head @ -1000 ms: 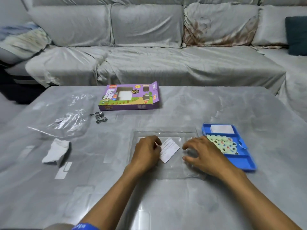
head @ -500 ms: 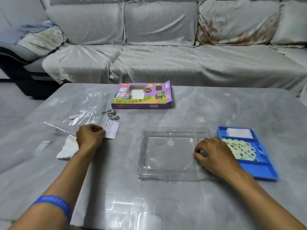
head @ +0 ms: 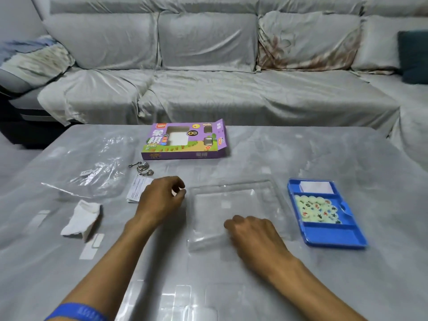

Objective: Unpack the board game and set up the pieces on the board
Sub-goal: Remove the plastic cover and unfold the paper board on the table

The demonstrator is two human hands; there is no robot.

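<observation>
The bench [head: 301, 154] carries the purple box [head: 185, 141] at the far side; the clear lid [head: 234, 209] lies in the middle; the blue tray [head: 324, 237] of pieces [head: 318, 208] sits right. Unpacking seems nearly done; next, free the pieces. The right hand [head: 252, 237] rests on the lid, whether gripping I cannot tell; the left hand [head: 162, 200] is loosely curled, holding nothing.

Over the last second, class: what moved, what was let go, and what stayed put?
The left hand carried the paper slip off the clear lid, left it beside the metal rings, then drew back. The right hand stayed on the lid; the blue tray and box stayed.
</observation>
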